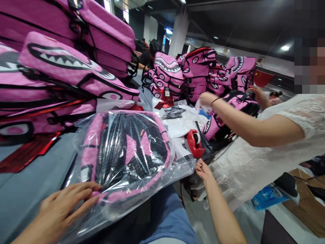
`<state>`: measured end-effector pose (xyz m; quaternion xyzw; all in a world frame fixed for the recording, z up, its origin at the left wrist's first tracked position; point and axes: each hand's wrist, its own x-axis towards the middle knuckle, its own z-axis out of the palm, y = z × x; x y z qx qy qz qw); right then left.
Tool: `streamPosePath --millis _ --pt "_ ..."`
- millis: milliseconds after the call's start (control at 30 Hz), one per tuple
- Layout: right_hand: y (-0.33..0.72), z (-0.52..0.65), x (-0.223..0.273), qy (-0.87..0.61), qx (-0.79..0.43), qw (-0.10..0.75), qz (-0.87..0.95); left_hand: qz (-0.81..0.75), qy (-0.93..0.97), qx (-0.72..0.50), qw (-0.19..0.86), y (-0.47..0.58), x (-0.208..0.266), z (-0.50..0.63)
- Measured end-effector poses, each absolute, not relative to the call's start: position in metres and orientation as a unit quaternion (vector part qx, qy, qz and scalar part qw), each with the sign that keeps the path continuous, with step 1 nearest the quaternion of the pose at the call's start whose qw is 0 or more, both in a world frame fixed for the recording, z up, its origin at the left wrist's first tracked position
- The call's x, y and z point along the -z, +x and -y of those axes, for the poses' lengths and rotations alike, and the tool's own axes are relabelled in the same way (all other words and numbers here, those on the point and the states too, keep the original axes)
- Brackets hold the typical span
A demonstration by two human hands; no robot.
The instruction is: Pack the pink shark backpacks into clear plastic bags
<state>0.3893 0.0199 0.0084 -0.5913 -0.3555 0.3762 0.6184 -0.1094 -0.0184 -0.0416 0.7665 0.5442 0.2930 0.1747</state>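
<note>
A pink and black backpack (pixel 134 145) lies in a clear plastic bag (pixel 177 167) at the table's front edge, its dark panel with pink shapes facing up. My left hand (pixel 68 200) rests on the bag's near left corner, fingers stretched over the plastic and the pink edge. At the bag's right corner, just below a red tape dispenser (pixel 195 144), my right hand (pixel 203 171) is closed in a pinch. What it pinches, tape or plastic, is too small to make out. A white roll sits in the dispenser.
Pink shark-mouth backpacks (pixel 68 61) are piled high on the left, with more backpacks (pixel 195 69) at the back. A co-worker's arm (pixel 243 122) reaches in from the right over another backpack. Red packaging (pixel 30 152) lies at left; a cardboard box (pixel 304 206) stands on the floor.
</note>
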Motion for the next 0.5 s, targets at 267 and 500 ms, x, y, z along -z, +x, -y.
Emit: streamPosePath --millis 267,500 --pt "0.295 0.002 -0.089 -0.268 -0.632 0.518 0.511 -0.574 0.751 -0.219 0.243 -0.081 -0.010 0.028" --pt "0.127 -0.055 -0.101 -0.176 -0.368 -0.017 0.913 -0.569 0.750 -0.219 0.255 -0.077 -0.017 0.031"
